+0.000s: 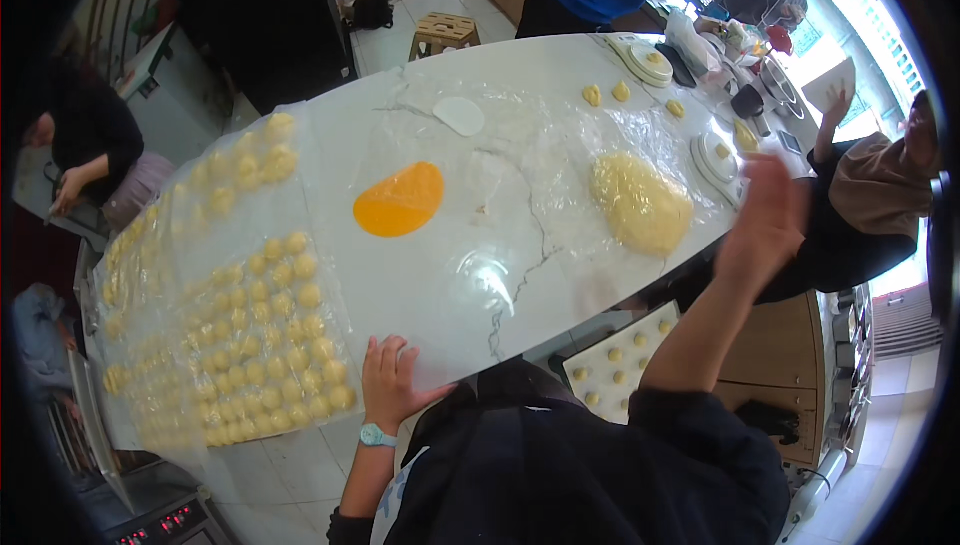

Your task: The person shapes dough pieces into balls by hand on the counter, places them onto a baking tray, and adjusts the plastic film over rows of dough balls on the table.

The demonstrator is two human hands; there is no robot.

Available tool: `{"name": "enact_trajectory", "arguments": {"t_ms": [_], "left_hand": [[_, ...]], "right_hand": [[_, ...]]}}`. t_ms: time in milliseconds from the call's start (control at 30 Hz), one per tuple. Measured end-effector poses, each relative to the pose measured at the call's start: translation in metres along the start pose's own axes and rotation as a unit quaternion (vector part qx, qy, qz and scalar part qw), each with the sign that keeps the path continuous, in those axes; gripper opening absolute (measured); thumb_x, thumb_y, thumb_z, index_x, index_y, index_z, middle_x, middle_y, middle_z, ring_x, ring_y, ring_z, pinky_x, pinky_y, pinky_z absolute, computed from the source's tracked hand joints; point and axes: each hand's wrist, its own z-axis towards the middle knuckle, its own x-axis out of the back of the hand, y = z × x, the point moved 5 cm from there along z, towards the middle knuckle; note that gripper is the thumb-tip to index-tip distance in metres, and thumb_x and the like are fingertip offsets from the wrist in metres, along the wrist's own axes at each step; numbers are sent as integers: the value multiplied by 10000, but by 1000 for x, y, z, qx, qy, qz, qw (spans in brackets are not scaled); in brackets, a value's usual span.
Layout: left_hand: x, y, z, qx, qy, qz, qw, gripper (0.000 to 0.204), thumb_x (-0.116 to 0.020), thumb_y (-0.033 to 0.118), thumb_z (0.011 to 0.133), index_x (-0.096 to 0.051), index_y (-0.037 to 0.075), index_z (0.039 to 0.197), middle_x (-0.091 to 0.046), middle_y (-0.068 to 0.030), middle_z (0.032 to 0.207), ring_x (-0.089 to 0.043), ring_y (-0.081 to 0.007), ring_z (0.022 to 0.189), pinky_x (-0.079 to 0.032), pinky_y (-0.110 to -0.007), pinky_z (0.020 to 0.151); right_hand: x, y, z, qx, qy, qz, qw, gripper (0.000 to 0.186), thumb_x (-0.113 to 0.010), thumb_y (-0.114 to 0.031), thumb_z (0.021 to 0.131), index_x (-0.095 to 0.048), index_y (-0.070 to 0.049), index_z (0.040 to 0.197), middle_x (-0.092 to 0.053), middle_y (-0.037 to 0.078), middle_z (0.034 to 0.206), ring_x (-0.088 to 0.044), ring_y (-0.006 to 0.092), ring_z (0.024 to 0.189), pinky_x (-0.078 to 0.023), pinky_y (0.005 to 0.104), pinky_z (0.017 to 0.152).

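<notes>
My left hand (390, 380) rests on the near edge of the white table, fingers spread, holding nothing. It lies beside rows of small yellow dough balls (270, 397) under a clear plastic sheet. My right hand (765, 215) is raised at the table's right edge, smeared by motion, so its fingers cannot be read. Nearest to it are a white kitchen scale (716, 157) with a dough piece on its top and a large yellow dough lump (640, 203) on plastic film. An orange dough scraper (398, 201) and a white scraper (458, 116) lie toward the table's middle.
Small dough pieces (621, 92) and a second scale (643, 62) sit at the far right, near metal bowls (778, 85). Below the table's right edge is a tray of dough rounds (622, 363). Several people stand around the table; a wooden stool (445, 31) is beyond it.
</notes>
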Motion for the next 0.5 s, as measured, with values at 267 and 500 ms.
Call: {"name": "enact_trajectory", "arguments": {"t_ms": [267, 500], "left_hand": [[-9, -3, 6, 27, -42, 15, 999, 703, -774, 593, 516, -529, 99, 952, -513, -87, 999, -511, -274, 1001, -342, -528, 981], [-7, -10, -5, 75, -71, 47, 994, 731, -772, 614, 494, -532, 124, 982, -489, -84, 1009, -502, -268, 996, -342, -529, 973]], "right_hand": [[-112, 260, 90, -232, -281, -142, 920, 411, -617, -378, 826, -616, -42, 1065, -623, 116, 1000, -581, 213, 911, -430, 332, 842], [-174, 358, 12, -194, -505, -426, 725, 803, -735, -602, 625, -486, -170, 1256, -347, 231, 1375, -227, 442, 1317, -223, 518, 1066]]}}
